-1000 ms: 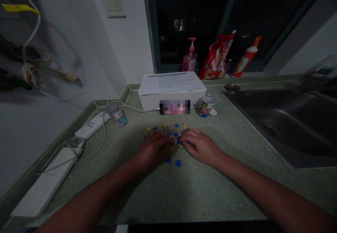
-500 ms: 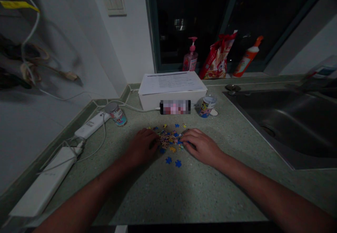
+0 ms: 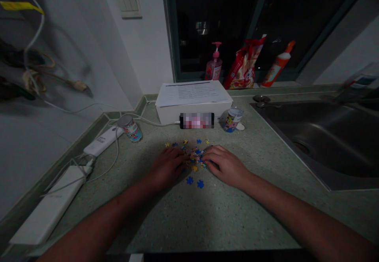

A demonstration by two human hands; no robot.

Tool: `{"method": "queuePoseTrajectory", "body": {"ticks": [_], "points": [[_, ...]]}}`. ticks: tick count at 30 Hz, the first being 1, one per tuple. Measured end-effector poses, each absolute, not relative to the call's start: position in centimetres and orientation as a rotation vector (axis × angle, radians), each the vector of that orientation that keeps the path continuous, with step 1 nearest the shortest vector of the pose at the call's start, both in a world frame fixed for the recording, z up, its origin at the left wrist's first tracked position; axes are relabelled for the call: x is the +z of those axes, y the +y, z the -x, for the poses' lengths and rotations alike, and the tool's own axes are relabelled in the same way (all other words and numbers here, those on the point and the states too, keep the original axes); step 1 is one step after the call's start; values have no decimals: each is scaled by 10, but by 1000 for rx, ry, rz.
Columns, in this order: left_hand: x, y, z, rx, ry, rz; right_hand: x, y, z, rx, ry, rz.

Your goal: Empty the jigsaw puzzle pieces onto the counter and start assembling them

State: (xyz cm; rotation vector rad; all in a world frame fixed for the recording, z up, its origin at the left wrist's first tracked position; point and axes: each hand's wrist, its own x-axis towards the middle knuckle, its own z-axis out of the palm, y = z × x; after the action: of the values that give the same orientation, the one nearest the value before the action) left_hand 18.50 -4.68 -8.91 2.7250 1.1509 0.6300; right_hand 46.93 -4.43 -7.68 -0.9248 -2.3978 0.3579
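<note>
A pile of small jigsaw puzzle pieces (image 3: 195,157) lies on the counter between my hands, in blue, yellow and mixed colours. My left hand (image 3: 168,165) reaches over the pile's left side, palm down, its fingers stretched and partly covering pieces. At the right edge, my right hand (image 3: 225,165) rests with bent fingers touching the pieces and its thumb apart. Two blue puzzle pieces (image 3: 200,183) lie nearer to me, off the pile. Behind it are a few more loose pieces, among them a blue puzzle piece (image 3: 199,141). No piece is visibly lifted by either hand.
Behind the pile a phone (image 3: 197,121) leans on a white box (image 3: 168,113). A clear-lidded can (image 3: 232,120) stands right, a silver-lidded jar (image 3: 130,129) left. Power strips (image 3: 50,204) with cables line the left side. A sink (image 3: 296,135) is at the right.
My left hand has slid right, further over the pile, covering more pieces and uncovering a yellow piece behind it. My right hand has hardly moved.
</note>
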Motion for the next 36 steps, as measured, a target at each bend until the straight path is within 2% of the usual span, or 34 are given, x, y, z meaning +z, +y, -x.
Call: {"method": "queuePoseTrajectory", "body": {"ticks": [13, 29, 36], "points": [[-83, -48, -188, 677, 1200, -2777, -77, -44, -469, 336, -2400, 897], [-87, -43, -183, 908, 1415, -2303, -85, -49, -456, 288, -2437, 836], [-81, -52, -188, 802, 1189, -2447, -85, -51, -455, 229, -2590, 761]]}}
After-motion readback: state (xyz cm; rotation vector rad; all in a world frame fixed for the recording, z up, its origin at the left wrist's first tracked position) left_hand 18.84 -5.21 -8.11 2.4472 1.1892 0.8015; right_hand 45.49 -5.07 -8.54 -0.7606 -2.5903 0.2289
